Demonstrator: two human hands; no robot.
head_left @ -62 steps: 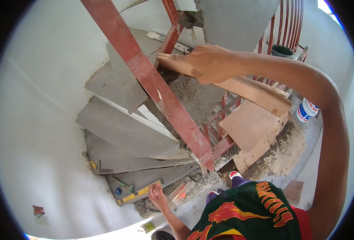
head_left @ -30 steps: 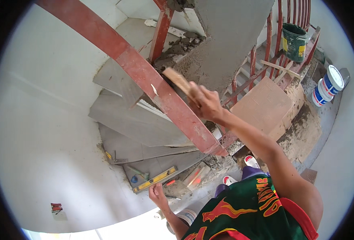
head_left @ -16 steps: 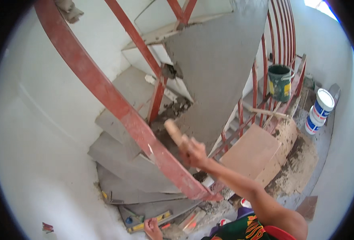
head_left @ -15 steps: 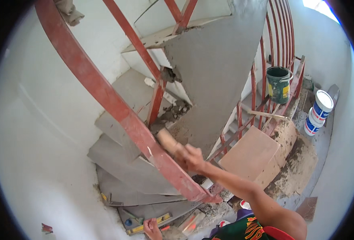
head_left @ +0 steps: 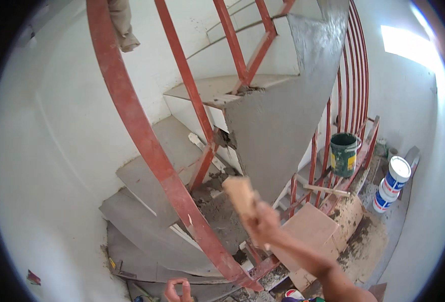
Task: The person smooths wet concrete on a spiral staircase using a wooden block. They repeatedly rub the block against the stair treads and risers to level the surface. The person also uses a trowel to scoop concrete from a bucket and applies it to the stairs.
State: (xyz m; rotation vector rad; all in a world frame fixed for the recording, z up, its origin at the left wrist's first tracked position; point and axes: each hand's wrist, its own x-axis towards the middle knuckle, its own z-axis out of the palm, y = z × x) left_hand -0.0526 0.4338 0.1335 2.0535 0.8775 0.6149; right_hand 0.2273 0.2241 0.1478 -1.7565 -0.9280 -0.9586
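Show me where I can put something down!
The wide grey step between white wall and red rail looks bare; so does the tan board between right forearm and wooden stick. It's crowded beyond the rail, where the right hand holds a wooden block near mortar.

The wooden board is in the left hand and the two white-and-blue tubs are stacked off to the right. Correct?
Not quite: the head view shows the wooden board in the right hand, not the left hand. The two white-and-blue tubs are stacked off to the right.
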